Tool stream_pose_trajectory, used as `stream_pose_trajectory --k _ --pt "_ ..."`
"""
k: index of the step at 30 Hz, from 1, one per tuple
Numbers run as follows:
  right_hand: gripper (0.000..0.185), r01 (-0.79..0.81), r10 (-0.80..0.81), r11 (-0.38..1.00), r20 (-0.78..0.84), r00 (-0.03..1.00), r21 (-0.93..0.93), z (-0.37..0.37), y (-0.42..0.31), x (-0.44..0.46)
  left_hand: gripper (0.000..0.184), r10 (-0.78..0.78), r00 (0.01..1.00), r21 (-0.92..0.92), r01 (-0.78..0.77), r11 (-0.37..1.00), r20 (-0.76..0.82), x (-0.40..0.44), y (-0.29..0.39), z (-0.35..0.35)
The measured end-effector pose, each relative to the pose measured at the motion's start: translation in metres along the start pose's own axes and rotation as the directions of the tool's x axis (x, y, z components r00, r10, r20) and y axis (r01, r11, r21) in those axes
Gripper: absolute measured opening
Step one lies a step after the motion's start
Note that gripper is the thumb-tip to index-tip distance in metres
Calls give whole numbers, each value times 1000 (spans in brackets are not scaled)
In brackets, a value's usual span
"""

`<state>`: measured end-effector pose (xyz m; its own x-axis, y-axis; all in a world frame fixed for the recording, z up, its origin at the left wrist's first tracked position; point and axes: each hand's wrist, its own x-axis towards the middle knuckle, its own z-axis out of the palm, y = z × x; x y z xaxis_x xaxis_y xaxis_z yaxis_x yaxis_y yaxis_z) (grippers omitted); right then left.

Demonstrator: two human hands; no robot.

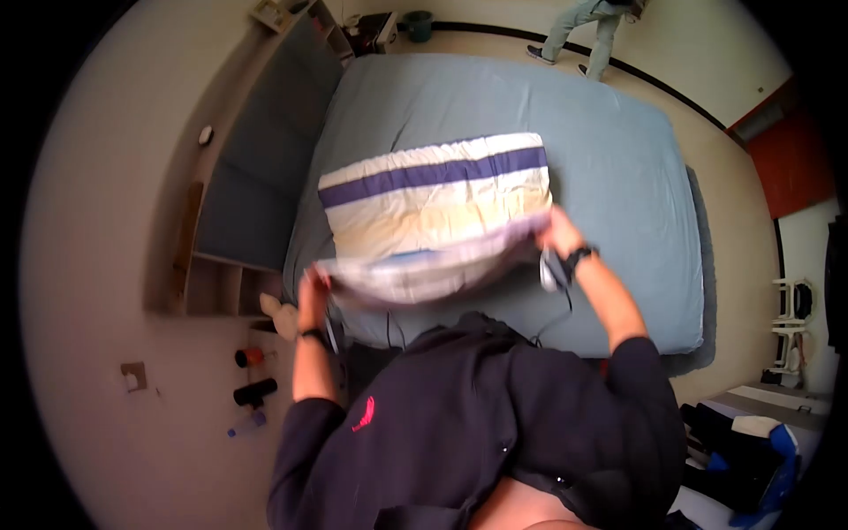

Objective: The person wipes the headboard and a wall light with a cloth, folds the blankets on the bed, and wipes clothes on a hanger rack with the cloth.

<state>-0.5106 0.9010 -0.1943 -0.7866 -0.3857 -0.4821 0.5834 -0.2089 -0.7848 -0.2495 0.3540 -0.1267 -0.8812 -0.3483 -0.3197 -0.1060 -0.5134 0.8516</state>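
A white and cream bed cloth (437, 190) with a dark blue stripe lies across the middle of the bed; I cannot tell whether it is a pillowcase or a folded quilt. Its near edge is lifted and blurred by motion. My left hand (314, 287) is closed on the near left corner. At the near right corner, my right hand (558, 233) grips the same edge, with its fingers partly hidden by the fabric. Each wrist wears a dark strap, with a small device hanging by the right one.
The bed (609, 177) has a blue-grey sheet and a padded headboard (261, 146) on the left. A plush toy (281, 315) sits by a low shelf, near several bottles. Another person's legs (579, 35) stand beyond the far side. Clothes (751, 459) lie at lower right.
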Motion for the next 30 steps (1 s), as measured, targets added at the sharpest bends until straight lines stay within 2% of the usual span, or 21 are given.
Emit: stream_pose_trajectory --k 1,2,3,4,6,8,10,11,12,13,14,15,17,19,22,23,25,27,28,29,30 --pt "15 166 -162 979 45 986 -117 24 -47 8 34 80 996 -33 -79 996 43 28 29 14" --pt "18 -8 84 943 -214 973 332 90 -109 -2 34 179 984 41 -180 983 18 52 51 35" --pt "25 144 -152 932 -2 988 331 74 -124 37 32 286 958 -23 -286 958 -6 58 72 63" --pt "31 453 -386 870 -301 872 197 116 -143 16 44 390 920 -82 -391 917 -29 64 94 93" --pt "31 749 -818 571 -160 552 -336 136 -146 10 41 422 905 -89 -425 901 -54 94 99 119" --pt "26 540 -719 393 117 685 -745 133 -119 -19 38 424 893 -58 -420 906 154 100 69 132" --pt "20 498 -577 291 265 772 -817 122 -48 -34 33 159 978 429 -201 881 133 90 17 130" --pt "21 568 -538 408 314 782 -715 98 9 -39 31 192 945 507 -307 806 266 79 -34 116" --pt "27 258 -94 63 252 963 -964 81 41 -61 27 -9 932 623 -235 746 363 77 -98 79" --pt "28 340 -160 93 323 933 -936 24 121 -73 25 49 717 718 -696 7 695 71 -186 17" --pt "28 102 145 -12 100 984 -995 -37 194 -98 27 -348 796 859 -509 56 494 5 -194 12" --pt "28 -27 338 -96 -58 939 -995 -68 229 -138 27 -517 769 901 -433 11 376 -41 -219 -7" --pt "28 -227 532 -138 -265 804 -964 -105 256 -209 27 -588 789 975 -220 -4 176 -113 -241 -50" --pt "28 -351 596 -95 -336 729 -931 -121 258 -256 27 -572 820 999 -9 -32 -11 -176 -240 -88" --pt "28 -418 611 -33 -349 710 -908 -124 252 -282 28 -347 928 991 130 -36 -134 -248 -223 -127" --pt "28 -420 610 -14 -340 715 -908 -124 252 -284 29 -143 987 997 82 16 -79 -265 -218 -135" --pt "29 -394 611 5 -309 729 -919 -120 247 -276 31 283 959 997 -44 62 24 -277 -211 -146" --pt "29 -333 614 8 -259 746 -943 -108 245 -260 23 -19 953 904 282 -321 -303 -277 -207 -141" --pt "30 -289 616 1 -227 754 -957 -98 244 -246 16 31 919 912 393 -119 -392 -254 -219 -126" --pt "30 -244 619 -11 -198 760 -970 -87 244 -231 17 -244 776 633 621 462 -582 -220 -204 -76" --pt "30 -194 609 -32 -173 774 -980 -70 237 -209 20 -486 530 8 682 731 -695 -184 -182 -19"
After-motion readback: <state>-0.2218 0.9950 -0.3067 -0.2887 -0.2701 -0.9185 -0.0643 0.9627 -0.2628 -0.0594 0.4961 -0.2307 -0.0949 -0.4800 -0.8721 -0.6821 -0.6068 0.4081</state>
